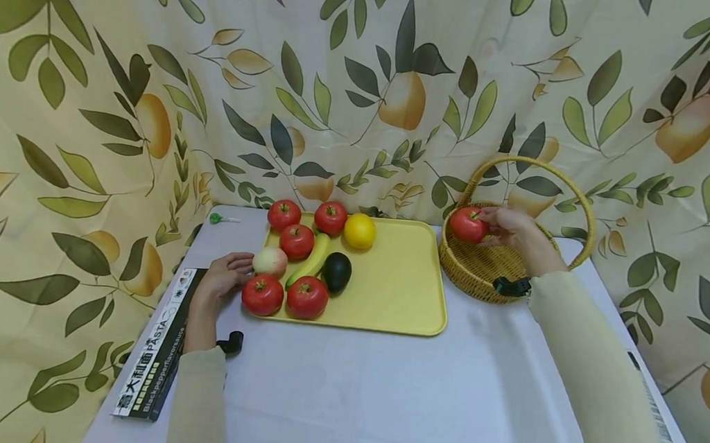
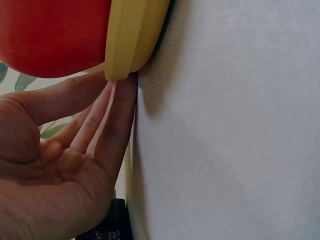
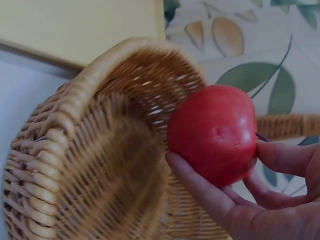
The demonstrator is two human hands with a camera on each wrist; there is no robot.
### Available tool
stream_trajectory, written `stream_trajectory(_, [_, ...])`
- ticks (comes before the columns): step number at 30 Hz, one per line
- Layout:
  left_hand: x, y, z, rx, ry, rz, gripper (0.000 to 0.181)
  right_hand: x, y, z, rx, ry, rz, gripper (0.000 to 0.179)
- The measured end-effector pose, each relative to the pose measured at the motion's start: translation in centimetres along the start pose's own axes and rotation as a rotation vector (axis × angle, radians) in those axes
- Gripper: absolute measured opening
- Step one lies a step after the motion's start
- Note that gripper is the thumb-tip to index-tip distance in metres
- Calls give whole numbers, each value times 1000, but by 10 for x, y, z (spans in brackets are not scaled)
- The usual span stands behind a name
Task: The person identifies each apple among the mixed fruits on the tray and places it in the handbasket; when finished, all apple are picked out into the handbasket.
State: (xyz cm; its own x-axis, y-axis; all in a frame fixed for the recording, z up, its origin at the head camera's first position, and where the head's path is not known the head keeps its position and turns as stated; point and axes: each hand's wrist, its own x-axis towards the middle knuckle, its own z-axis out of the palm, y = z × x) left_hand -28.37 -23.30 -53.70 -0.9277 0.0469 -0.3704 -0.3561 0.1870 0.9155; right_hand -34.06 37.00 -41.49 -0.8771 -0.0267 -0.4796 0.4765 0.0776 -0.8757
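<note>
My right hand (image 1: 513, 232) pinches a red apple (image 3: 214, 134) between thumb and fingers, inside the opening of the wicker basket (image 1: 469, 286). A thin dark stem shows on the apple in the right wrist view. At the left end of the yellow tray (image 1: 400, 281), my left hand (image 1: 223, 277) rests with fingers fairly straight against its edge. On the tray lie several red tomatoes (image 1: 308, 297), a pale round fruit or onion (image 1: 270, 261), a banana (image 1: 311, 261), a dark oval avocado (image 1: 336, 273) and a yellow lemon-like fruit (image 1: 359, 231).
The basket's tall arched handle (image 1: 535, 160) rises behind my right wrist. A black-and-white pasta box (image 1: 160, 345) lies beside my left forearm. A small green-headed item (image 1: 215, 218) sits behind the left hand. Leaf-patterned cloth (image 1: 366, 76) hangs around the white table (image 1: 347, 402).
</note>
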Motion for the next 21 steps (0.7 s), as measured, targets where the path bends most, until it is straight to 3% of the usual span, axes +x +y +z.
stream_trajectory(8, [-2,-2,-1,15,-2,-17,66,14,16,-7,65,65,72,20])
stream_trajectory(13, [-2,-1,-1,7,-1,-5,64,21,20,-6,65,70,90,44])
stream_trajectory(21, [1,-2,0,13,11,-6,62,29,22,-2,109,61,102,57])
